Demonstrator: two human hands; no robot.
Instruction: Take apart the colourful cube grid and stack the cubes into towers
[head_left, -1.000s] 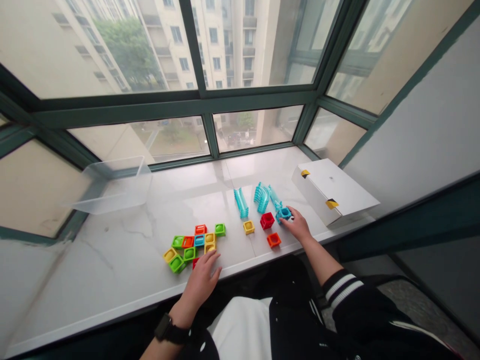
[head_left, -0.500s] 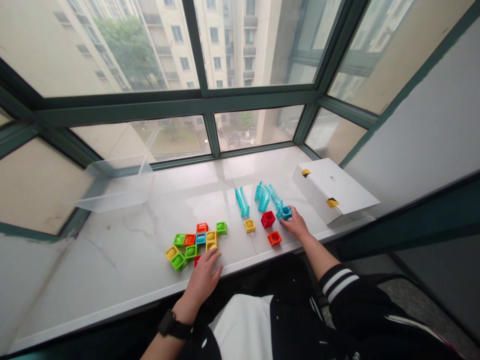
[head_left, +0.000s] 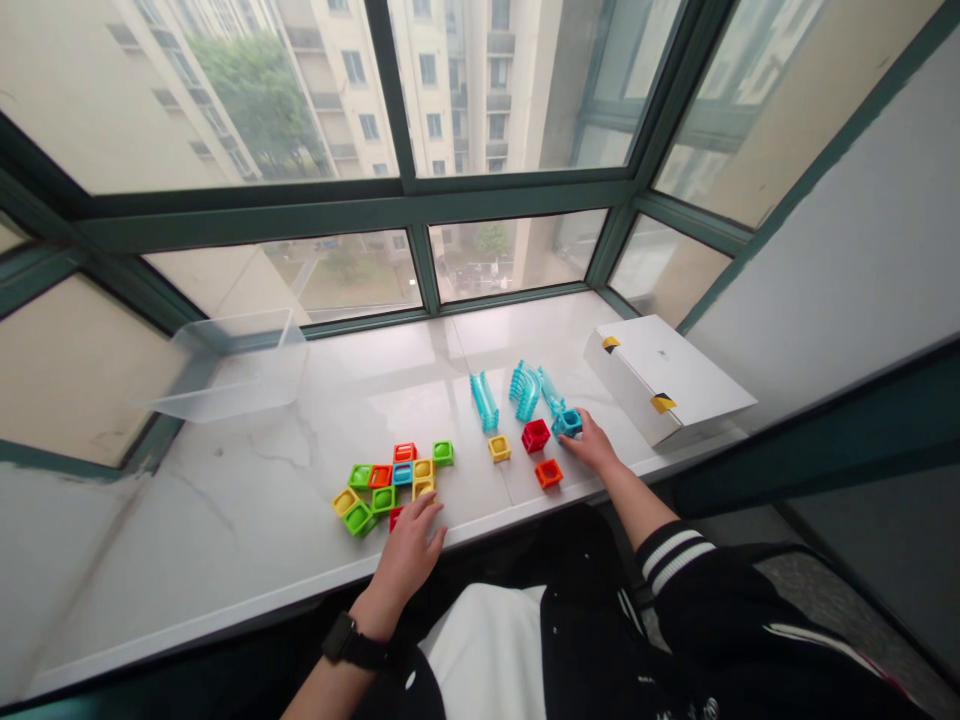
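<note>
My right hand [head_left: 592, 447] has its fingers closed on a blue cube block [head_left: 568, 423], which touches or nearly touches the end of a clear blue track piece [head_left: 551, 389]. Beside it are a red block [head_left: 535, 436], an orange block [head_left: 549, 473] and a yellow block [head_left: 499, 448]. My left hand [head_left: 411, 545] rests at the near edge of a cluster of coloured blocks [head_left: 383, 499], fingers apart, fingertips by a yellow block [head_left: 423, 489]. A red block [head_left: 395, 517] is partly hidden by that hand. At the cluster's right sits a green block [head_left: 443, 453].
A straight blue track piece [head_left: 484, 402] and a curved one [head_left: 525, 390] lie toward the window. The clear plastic bin [head_left: 247, 385] stands at the back left, a white box [head_left: 675, 380] at the right. The white sill's front edge [head_left: 247, 612] runs before me.
</note>
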